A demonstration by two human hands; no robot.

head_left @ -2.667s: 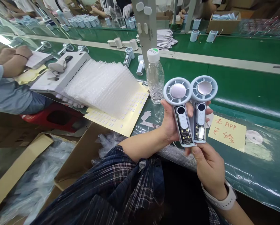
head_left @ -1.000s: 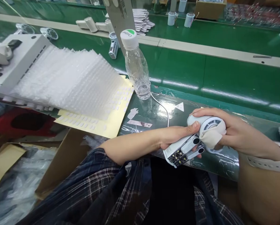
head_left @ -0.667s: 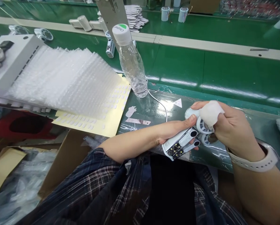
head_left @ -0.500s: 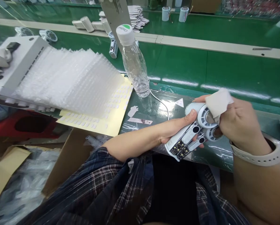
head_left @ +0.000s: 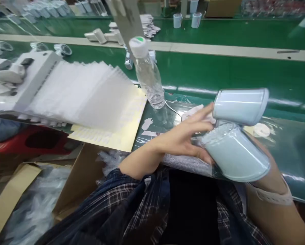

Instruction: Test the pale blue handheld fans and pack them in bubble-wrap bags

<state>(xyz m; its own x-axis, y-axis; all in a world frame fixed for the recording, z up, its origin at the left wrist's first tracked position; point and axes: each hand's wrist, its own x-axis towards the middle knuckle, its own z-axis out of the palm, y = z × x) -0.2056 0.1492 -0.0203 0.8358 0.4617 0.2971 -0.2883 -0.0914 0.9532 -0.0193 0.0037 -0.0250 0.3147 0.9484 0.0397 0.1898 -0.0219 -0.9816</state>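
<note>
A light-blue device with two cylindrical housings is held up over the front of the bench, its rounded outer sides toward me. My left hand grips its left end, fingers along the upper edge and thumb below. Behind the lower housing, my right hand is mostly covered; its fingers do not show. A white piece lies by my left fingers, its kind unclear.
A stack of bubble-wrap sheets leans over a yellow label sheet at left. Behind it stands a clear water bottle with a white cap. A cardboard box of plastic wrapping sits lower left. Small housings stand farther back.
The device has been turned, so its LED panels and ring ends no longer show. My right hand has moved from the rings to behind it. The white wipe has left my right hand's visible area.
</note>
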